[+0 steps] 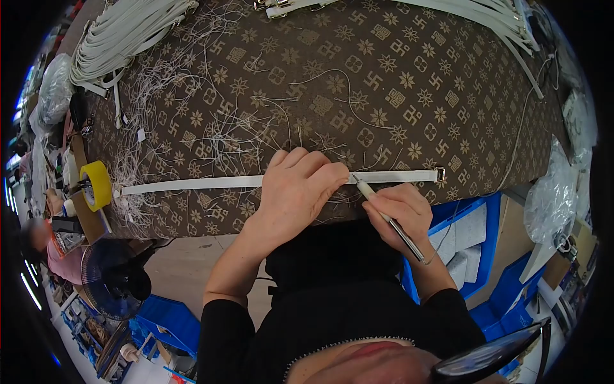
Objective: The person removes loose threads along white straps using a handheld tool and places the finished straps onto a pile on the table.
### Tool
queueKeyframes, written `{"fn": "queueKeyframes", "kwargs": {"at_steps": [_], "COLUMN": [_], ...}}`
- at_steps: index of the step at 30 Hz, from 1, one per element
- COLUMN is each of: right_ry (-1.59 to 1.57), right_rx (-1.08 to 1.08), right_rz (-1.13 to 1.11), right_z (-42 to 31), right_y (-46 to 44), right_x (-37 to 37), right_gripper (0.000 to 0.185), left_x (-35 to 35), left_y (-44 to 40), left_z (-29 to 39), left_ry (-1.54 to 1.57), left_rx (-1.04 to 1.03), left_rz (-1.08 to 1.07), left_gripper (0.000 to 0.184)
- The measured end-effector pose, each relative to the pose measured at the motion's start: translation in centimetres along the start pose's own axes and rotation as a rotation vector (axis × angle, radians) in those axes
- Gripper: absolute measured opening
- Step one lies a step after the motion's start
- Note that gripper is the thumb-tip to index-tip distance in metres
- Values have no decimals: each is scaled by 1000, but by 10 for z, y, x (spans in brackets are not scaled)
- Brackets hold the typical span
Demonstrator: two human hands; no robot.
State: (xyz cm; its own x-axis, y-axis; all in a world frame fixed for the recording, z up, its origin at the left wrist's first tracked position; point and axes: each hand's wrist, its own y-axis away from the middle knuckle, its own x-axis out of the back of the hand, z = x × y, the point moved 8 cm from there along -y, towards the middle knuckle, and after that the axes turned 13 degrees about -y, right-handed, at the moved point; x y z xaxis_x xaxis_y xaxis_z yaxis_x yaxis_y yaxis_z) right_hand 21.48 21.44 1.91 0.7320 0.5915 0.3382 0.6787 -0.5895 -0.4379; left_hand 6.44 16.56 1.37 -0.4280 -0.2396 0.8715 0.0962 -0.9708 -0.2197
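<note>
Both hands are at work on a slim white strap: the left hand, fingers curled, presses it down with thumb and forefinger, while the right hand, closed round a slender tool, brings the pale front end to the strap just beside that thumb. The strap runs from 9 to 3 o'clock along the near edge of the brown patterned surface, passing under the left hand, with a metal buckle at its 3 o'clock end.

Around it, loose white threads lie tangled, thickest from 9 to 11 o'clock. Near the strap's 9 o'clock end is a yellow tape roll. Farther out, one heap of white straps sits at 10 o'clock and another bundle at 1. Clear plastic hangs at 3 o'clock. Below the surface, a blue crate holding pale pieces is at 4 o'clock; a black fan is at 8, with a person in pink just beyond.
</note>
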Motion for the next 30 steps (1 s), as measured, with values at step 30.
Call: {"fn": "queueKeyframes", "kwargs": {"at_steps": [30], "right_ry": [16], "right_rx": [37], "right_rz": [7], "right_z": [-1], "right_y": [2], "right_x": [-2], "right_gripper": [30], "left_x": [1], "left_y": [-3], "left_z": [2], "left_ry": [-11], "left_rx": [-6], "left_rz": [14], "left_gripper": [7]}}
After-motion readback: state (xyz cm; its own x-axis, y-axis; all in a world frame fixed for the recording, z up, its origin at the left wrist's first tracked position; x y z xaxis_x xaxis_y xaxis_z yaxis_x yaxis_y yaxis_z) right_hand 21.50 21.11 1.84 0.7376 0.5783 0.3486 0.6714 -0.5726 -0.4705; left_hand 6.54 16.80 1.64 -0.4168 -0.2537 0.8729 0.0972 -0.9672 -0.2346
